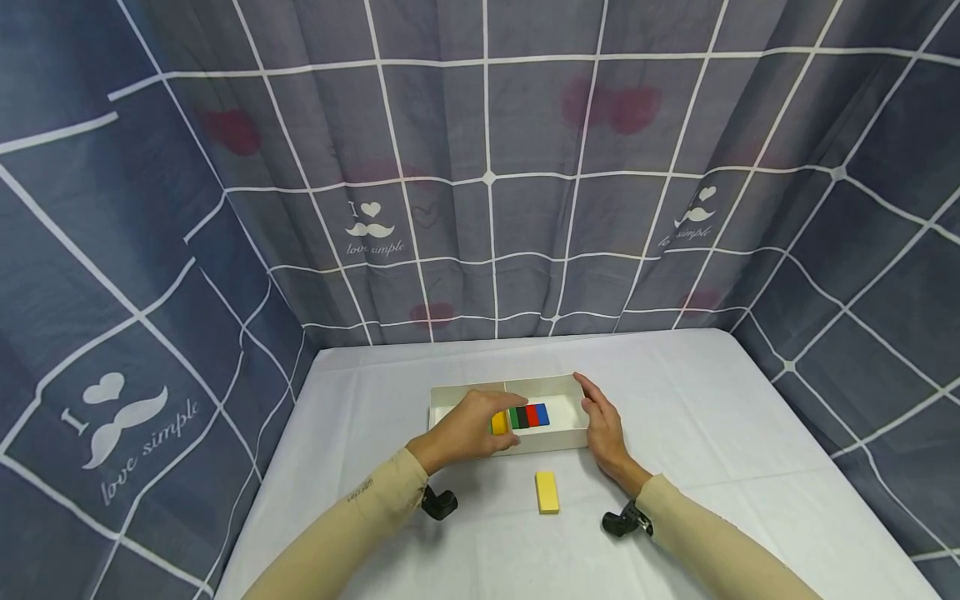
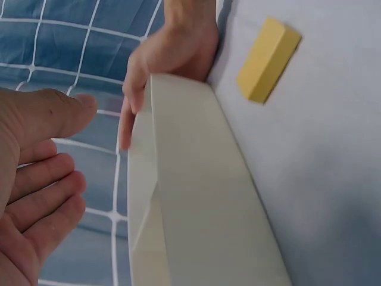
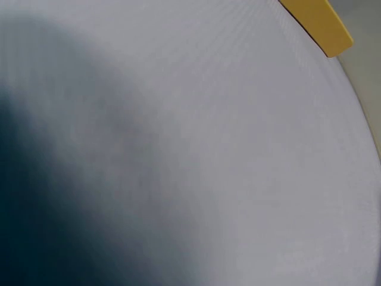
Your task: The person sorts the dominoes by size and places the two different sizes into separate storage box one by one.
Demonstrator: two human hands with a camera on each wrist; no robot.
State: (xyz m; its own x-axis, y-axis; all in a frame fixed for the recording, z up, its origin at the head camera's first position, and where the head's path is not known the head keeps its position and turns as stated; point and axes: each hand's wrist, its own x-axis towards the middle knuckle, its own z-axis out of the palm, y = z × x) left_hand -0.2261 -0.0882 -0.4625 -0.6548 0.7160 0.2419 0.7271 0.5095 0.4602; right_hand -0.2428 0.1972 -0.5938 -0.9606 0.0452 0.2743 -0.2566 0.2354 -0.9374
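Observation:
In the head view, a shallow off-white box [image 1: 558,441] lies on the table. A row of coloured blocks sits inside: yellow [image 1: 499,423], green, black [image 1: 522,417], red [image 1: 532,415] and blue [image 1: 543,414]. My left hand [image 1: 468,427] reaches over the box's near side, thumb and fingers spread apart across the yellow end of the row. The left wrist view shows a gap between the thumb and relaxed fingers [image 2: 50,193], with no block between them. My right hand [image 1: 606,433] holds the box's right end, its fingers at the rim.
A loose yellow block [image 1: 547,492] lies on the white tablecloth [image 1: 690,417] in front of the box. Dark grid-patterned curtains [image 1: 450,208] hang behind the table and along both sides. Black wrist cameras sit below both hands.

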